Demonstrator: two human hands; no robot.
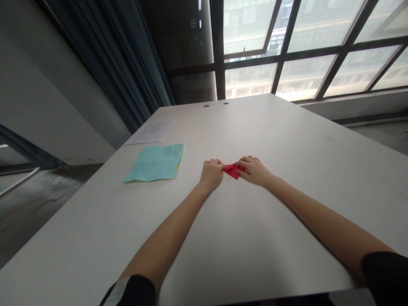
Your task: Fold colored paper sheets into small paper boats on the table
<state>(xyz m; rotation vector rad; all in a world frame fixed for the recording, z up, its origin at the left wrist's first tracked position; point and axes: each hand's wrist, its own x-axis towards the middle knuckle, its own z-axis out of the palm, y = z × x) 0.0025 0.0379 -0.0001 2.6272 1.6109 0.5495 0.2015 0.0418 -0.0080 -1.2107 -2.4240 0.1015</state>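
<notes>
Nearest, two dark sleeves (pixel 137 291) end partway up the bare forearms, which stretch forward over a broad, smooth white desk (pixel 204 238). Ahead, a small folded piece of bright red paper (pixel 235 174) lies between the hands, one corner pointing back toward the person. The left hand (pixel 213 174) has a narrow grip, thumb and curled fingers drawn together on the paper's left end. The right hand (pixel 255 171) covers the right end, its thumb and forefinger slightly parted with red showing between them; whether that grip pinches or merely presses, I cannot tell at this size. To the left lies a creased, light-blue square of paper (pixel 156 162) (a yellow edge peeks out along its right side). Farther off are a white printed sheet (pixel 150 131), then a dark blue pleated curtain (pixel 127 63) and dark-framed windows (pixel 250 80).
</notes>
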